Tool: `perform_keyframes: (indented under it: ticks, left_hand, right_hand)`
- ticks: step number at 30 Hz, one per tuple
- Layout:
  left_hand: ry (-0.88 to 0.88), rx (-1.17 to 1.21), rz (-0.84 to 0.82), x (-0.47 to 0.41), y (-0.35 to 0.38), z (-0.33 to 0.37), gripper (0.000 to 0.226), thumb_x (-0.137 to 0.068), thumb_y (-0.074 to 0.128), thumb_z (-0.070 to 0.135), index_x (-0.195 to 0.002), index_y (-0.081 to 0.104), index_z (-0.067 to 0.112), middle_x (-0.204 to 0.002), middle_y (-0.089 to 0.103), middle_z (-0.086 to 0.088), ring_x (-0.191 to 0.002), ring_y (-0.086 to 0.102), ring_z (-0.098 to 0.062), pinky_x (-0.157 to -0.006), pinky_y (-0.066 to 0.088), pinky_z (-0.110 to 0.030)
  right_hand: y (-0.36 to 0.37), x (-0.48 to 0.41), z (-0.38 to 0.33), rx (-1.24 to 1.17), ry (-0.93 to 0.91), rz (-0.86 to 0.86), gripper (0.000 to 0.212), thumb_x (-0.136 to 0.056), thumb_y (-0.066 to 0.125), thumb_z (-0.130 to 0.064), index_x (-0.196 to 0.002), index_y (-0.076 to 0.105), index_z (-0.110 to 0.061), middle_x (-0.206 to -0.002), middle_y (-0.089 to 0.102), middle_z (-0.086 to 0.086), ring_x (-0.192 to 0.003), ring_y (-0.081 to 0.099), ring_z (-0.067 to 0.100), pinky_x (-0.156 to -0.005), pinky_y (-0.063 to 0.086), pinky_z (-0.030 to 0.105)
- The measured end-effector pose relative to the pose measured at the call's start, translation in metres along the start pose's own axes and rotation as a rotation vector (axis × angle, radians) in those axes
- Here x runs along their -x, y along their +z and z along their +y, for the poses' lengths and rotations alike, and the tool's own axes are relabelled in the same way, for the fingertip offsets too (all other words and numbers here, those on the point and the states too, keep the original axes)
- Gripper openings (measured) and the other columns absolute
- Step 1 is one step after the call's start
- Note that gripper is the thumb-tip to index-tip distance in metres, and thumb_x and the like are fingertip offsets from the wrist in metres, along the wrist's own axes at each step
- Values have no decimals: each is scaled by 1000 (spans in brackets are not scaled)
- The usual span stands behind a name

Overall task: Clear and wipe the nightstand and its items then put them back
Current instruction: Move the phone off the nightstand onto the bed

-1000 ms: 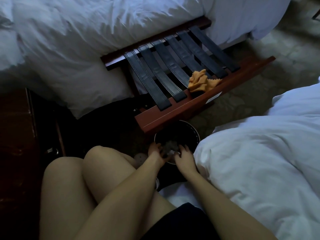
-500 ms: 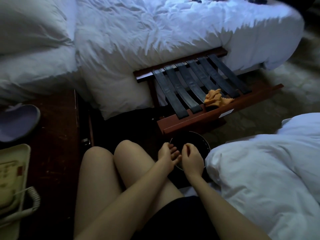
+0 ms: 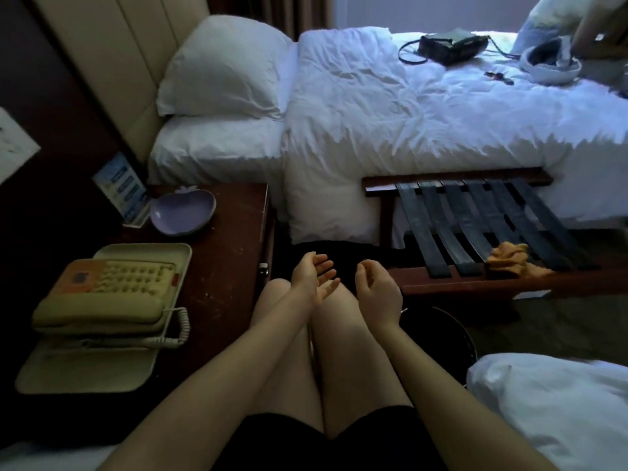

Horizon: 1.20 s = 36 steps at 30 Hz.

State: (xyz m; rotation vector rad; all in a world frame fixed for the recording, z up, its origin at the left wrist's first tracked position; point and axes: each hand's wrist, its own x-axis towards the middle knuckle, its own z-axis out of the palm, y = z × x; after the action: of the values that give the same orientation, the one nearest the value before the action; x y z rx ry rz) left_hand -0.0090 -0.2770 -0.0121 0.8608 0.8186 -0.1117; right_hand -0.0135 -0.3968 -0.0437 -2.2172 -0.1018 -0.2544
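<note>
The dark wooden nightstand stands at my left. On it lie a beige telephone on a beige tray, a purple dish and a blue card stand. An orange cloth lies on the strapped luggage rack at the right. My left hand hovers above my knees, palm up, fingers straight and empty. My right hand is beside it, fingers loosely curled, holding nothing.
A black waste bin sits on the floor right of my knees, below the rack. A white bed with pillows lies ahead, carrying a dark bag and a headset. Another person's arm shows at top right. White bedding lies at right.
Both hands have risen from the waste bin to above my knees and opened apart. The view has tilted up and left, bringing the nightstand and its items into sight.
</note>
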Motion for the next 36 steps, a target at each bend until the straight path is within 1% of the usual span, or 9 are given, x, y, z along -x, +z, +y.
perform_keyframes:
  ticks: [3, 7, 11, 18, 20, 24, 28, 32, 36]
  left_hand:
    - [43, 38, 33, 3, -22, 17, 26, -98, 37, 29, -98, 54, 9, -94, 56, -6, -89, 53, -20, -67, 46, -33]
    - [83, 111, 94, 4, -51, 35, 27, -99, 36, 30, -103, 52, 9, -93, 55, -5, -84, 52, -18, -68, 45, -33]
    - [124, 194, 200, 4, -86, 57, 27, -98, 37, 31, -92, 54, 11, -90, 56, -4, -81, 53, -17, -63, 46, -31]
    - [292, 246, 588, 12, -164, 86, 17, -96, 43, 25, -87, 51, 13, -86, 53, -3, -71, 52, -14, -58, 46, -28]
    - [362, 132, 739, 15, -188, 85, 15, -95, 44, 23, -97, 50, 9, -97, 53, -7, -80, 55, -19, -67, 49, -33]
    - [479, 26, 1052, 26, -226, 72, 41, -91, 54, 25, -122, 44, 1, -122, 49, -11, -103, 50, -23, -80, 41, -33]
    - [294, 26, 1331, 30, -260, 74, 71, -82, 64, 41, -138, 31, 12, -143, 26, -14, -129, 28, -33, -105, 29, -46]
    - [115, 105, 1342, 23, -285, 77, 89, -77, 63, 57, -144, 20, 17, -150, 15, -10, -136, 16, -31, -110, 21, -46]
    - [89, 195, 1337, 15, -300, 78, 88, -77, 59, 61, -143, 22, 16, -148, 23, -12, -134, 24, -33, -107, 26, -46]
  right_hand:
    - [14, -5, -22, -15, -46, -86, 16, -94, 49, -23, -87, 61, -16, -73, 58, -6, -67, 52, 11, -59, 31, 26]
    - [37, -7, -47, -11, -169, -234, 16, -93, 50, -24, -97, 63, -14, -84, 63, -3, -75, 58, 13, -65, 44, 29]
    - [71, -14, -71, 26, -279, -376, 17, -92, 52, -22, -102, 63, -13, -91, 63, 1, -81, 58, 16, -73, 47, 33]
    - [138, -29, -124, 63, -483, -600, 24, -92, 54, -24, -109, 62, -9, -99, 64, 8, -89, 60, 26, -76, 44, 36]
    - [159, -34, -140, 96, -531, -673, 28, -93, 52, -27, -114, 59, -10, -106, 62, 8, -97, 58, 27, -81, 41, 36]
    - [203, -39, -167, 121, -574, -806, 35, -92, 51, -36, -120, 56, -15, -117, 57, 8, -108, 52, 29, -89, 37, 39]
    - [249, -44, -184, 250, -668, -955, 56, -90, 47, -52, -137, 40, -21, -139, 43, 6, -124, 39, 30, -101, 27, 41]
    - [289, -50, -190, 363, -693, -1068, 75, -86, 41, -65, -146, 21, -25, -150, 26, 5, -137, 21, 28, -109, 17, 44]
    - [313, -54, -189, 476, -631, -1153, 86, -80, 40, -73, -148, 8, -30, -154, 12, 12, -141, 8, 30, -112, 9, 45]
